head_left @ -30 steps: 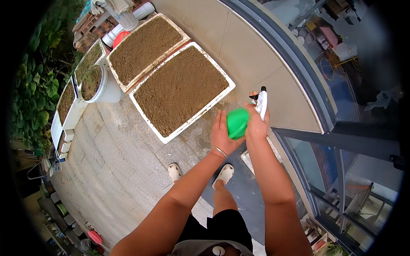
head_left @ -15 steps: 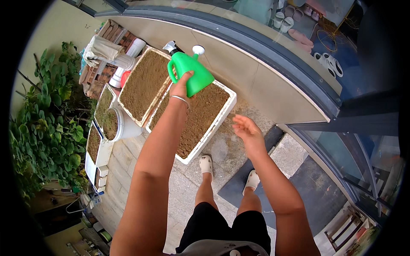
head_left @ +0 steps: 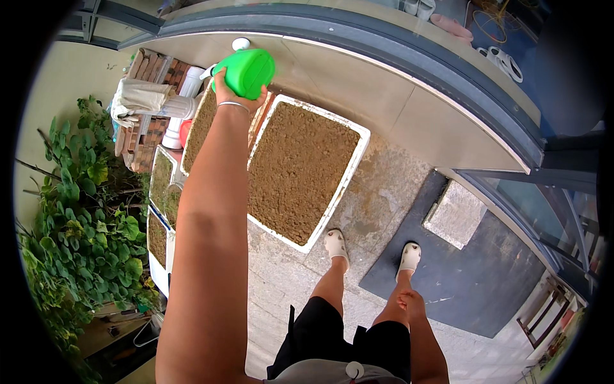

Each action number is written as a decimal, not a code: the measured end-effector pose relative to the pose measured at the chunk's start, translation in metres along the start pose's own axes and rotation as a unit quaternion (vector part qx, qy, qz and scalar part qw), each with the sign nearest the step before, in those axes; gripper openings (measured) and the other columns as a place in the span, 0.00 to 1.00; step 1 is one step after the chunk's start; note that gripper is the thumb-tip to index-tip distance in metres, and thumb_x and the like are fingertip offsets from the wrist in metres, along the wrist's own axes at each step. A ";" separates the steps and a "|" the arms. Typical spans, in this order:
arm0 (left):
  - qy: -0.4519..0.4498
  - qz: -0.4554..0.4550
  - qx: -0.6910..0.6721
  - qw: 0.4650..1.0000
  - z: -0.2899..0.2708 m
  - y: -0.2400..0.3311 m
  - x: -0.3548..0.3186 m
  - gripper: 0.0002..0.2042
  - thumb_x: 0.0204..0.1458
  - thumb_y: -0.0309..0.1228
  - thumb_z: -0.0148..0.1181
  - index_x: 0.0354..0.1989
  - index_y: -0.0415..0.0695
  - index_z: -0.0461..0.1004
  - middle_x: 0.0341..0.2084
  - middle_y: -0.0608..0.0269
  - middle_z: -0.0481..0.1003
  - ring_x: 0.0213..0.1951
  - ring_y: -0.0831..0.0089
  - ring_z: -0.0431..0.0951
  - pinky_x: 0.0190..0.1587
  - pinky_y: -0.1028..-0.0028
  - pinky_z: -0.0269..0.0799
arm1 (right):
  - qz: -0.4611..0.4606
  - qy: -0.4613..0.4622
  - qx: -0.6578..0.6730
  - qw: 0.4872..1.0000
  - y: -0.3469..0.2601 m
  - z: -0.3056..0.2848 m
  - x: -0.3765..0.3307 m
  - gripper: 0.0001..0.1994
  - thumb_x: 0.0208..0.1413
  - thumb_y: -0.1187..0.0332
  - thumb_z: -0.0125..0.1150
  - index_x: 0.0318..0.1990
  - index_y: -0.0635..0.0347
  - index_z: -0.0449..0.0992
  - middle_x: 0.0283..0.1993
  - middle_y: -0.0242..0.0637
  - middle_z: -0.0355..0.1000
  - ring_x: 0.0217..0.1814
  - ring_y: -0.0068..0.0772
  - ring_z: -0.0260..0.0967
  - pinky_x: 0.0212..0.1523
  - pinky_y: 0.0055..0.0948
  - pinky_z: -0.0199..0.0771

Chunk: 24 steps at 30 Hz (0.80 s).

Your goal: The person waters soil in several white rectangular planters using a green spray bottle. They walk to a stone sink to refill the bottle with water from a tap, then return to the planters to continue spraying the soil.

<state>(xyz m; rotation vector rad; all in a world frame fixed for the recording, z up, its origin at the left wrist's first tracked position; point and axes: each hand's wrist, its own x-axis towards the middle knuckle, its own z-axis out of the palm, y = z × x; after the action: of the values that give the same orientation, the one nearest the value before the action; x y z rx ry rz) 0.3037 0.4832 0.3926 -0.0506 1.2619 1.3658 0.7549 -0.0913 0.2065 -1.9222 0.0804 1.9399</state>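
Observation:
My left hand (head_left: 225, 93) grips a green watering can (head_left: 252, 72), raised over the far end of the soil boxes. The can is tipped so that its base faces me, with its round white spout head at the far side and a pale nozzle at the left. Below and right of it lies a white foam box (head_left: 363, 144) filled with brown crumbly soil (head_left: 304, 169). A second soil-filled box (head_left: 200, 128) sits to the left, partly hidden by my left forearm. My right hand (head_left: 411, 302) hangs low beside my right leg, fingers curled in, with nothing seen in it.
A low tiled wall (head_left: 358, 83) under a window frame runs along the far side. Stacked bricks (head_left: 136, 137), a draped cloth (head_left: 137, 99) and white pipes (head_left: 188, 83) stand at left. Leafy plants (head_left: 96, 211) grow beyond. A dark mat (head_left: 448, 275) and a stone slab (head_left: 455, 214) lie at right.
The watering can has moved left and away in my left hand and turned its base toward me. My right hand has dropped from beside the box to my leg, its fingers now curled.

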 end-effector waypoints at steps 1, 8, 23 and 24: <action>-0.004 0.002 -0.015 1.000 -0.004 0.000 0.003 0.31 0.47 0.58 0.56 0.57 0.57 0.64 0.54 0.60 0.68 0.53 0.58 0.67 0.47 0.54 0.66 | -0.010 -0.018 0.008 1.000 -0.003 0.004 -0.002 0.08 0.54 0.75 0.58 0.43 0.60 0.74 0.35 0.34 0.75 0.33 0.25 0.72 0.35 0.25 0.72; -0.192 0.099 -0.021 0.976 -0.042 -0.014 -0.005 0.32 0.43 0.50 0.64 0.56 0.53 0.64 0.51 0.57 0.69 0.51 0.56 0.69 0.45 0.54 0.68 | -0.036 0.040 -0.036 0.998 -0.021 0.002 -0.003 0.09 0.55 0.74 0.58 0.44 0.61 0.74 0.36 0.35 0.75 0.33 0.25 0.73 0.36 0.22 0.72; -0.357 0.149 0.219 0.896 -0.102 -0.180 -0.258 0.46 0.31 0.36 0.75 0.63 0.40 0.59 0.54 0.60 0.69 0.56 0.69 0.68 0.60 0.65 0.63 | -0.053 0.061 -0.104 0.991 -0.044 -0.084 -0.079 0.14 0.52 0.77 0.57 0.48 0.68 0.71 0.37 0.45 0.77 0.30 0.31 0.74 0.30 0.25 0.74; -0.354 0.156 0.215 0.897 -0.111 -0.197 -0.280 0.45 0.31 0.36 0.75 0.63 0.40 0.60 0.54 0.60 0.70 0.56 0.69 0.69 0.60 0.66 0.63 | -0.076 0.052 -0.121 0.988 -0.058 -0.087 -0.087 0.14 0.52 0.77 0.57 0.48 0.68 0.72 0.37 0.44 0.77 0.30 0.30 0.74 0.30 0.24 0.74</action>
<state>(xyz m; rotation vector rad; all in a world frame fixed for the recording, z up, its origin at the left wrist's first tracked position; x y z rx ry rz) 0.4577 0.1588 0.4157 0.9176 0.9265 1.1673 0.8529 -0.0868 0.3008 -2.1152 -0.2783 1.8166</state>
